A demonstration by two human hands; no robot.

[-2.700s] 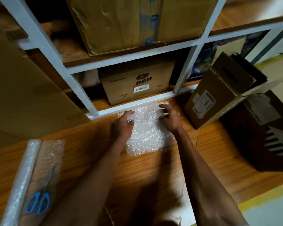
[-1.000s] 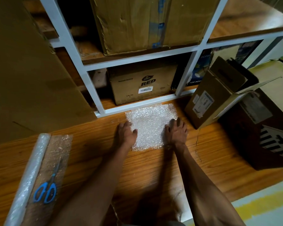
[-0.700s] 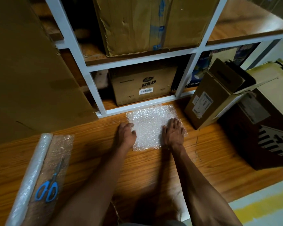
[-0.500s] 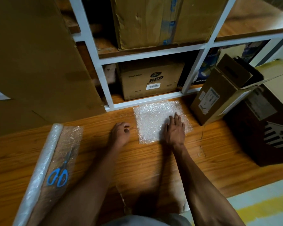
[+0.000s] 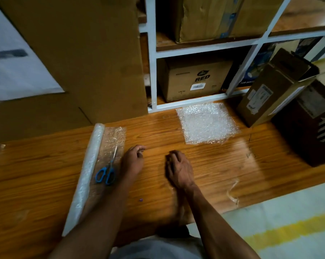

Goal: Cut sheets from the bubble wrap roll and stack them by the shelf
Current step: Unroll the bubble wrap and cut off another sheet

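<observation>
Having left the stack [image 5: 206, 123] at the floor's [image 5: 223, 165] far edge by the shelf [image 5: 153, 71], both hands, left [image 5: 132, 161] and right [image 5: 178, 169], loosely curled, empty, heading back toward scissors [image 5: 106, 171] and roll [image 5: 86, 171] for another cut.

Bare floor [image 5: 204, 165] lies between bubble wrap roll [image 5: 85, 174] and tilted box [image 5: 270, 90]; shelf [image 5: 187, 104] blocks behind.

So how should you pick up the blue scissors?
Take the scissors by the blue handle loops, which lie at the near end, with the blades pointing away toward the shelf. Come from above and from the right, where the left hand already is. The bubble wrap roll blocks the other side.
</observation>
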